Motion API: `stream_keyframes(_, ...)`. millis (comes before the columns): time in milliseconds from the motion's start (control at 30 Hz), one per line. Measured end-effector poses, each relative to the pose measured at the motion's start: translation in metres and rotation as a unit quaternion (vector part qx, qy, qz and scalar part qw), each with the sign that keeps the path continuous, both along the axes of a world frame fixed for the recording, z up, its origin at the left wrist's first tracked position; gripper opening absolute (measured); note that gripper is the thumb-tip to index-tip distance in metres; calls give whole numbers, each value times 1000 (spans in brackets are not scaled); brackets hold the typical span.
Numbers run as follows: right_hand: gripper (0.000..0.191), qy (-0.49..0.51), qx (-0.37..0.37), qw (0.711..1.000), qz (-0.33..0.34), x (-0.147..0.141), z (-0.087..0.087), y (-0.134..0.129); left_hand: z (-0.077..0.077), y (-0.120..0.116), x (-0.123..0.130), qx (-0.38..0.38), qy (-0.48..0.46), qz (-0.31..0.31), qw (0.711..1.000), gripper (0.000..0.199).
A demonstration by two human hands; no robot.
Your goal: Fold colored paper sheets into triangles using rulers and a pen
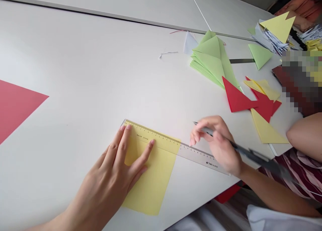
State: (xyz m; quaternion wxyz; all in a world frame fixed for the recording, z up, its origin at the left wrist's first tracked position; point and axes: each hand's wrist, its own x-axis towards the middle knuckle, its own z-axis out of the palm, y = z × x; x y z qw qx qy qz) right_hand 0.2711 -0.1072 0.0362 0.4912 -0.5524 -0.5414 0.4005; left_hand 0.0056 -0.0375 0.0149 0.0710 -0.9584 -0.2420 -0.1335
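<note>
A sheet of yellow paper (153, 180) lies on the white table in front of me. A clear plastic ruler (198, 159) rests along its far edge and sticks out past it to the right. My left hand (110, 167) is open, its outstretched fingertips pressing the ruler and the paper down. Above the right part of the ruler, my right hand (223, 147) is closed around a dark pen (246, 150). The pen's tip points left, clear of the paper, and its rear end is blurred.
Green folded papers (210, 58) are stacked at the back right. Nearby lie a red paper triangle (236, 97) and a yellow paper triangle (268, 128). Red paper (20, 110) lies far left. Another person's arm (307, 138) is at the right edge, beside paper scraps (274, 40).
</note>
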Motion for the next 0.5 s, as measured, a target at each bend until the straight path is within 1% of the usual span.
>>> stream_keyframes(67, 18, 80, -64, 994, 33, -3, 1, 19, -1, 1, -1, -5, 0, 3, 1000, 51)
stream_keyframes(133, 14, 153, -117, 979, 69, -8, 1, 37, -3, 1, -2, -14, 0, 6, 1000, 50)
stream_keyframes(200, 11, 189, -138, 967, 101, -15, -1, 51, -5, 2, -4, -14, 1, 2, 1000, 51)
stream_keyframes(267, 7, 175, -127, 969, 122, -21, -4, 59, -6, 2, -3, -10, 3, 2, 1000, 53)
stream_keyframes(333, 7, 148, -110, 975, 126, -24, -7, 64, -5, 2, -2, -10, 6, 3, 1000, 55)
stream_keyframes(500, 14, 124, -108, 981, 99, -22, -12, 64, 0, 1, -1, 11, 13, -7, 1000, 51)
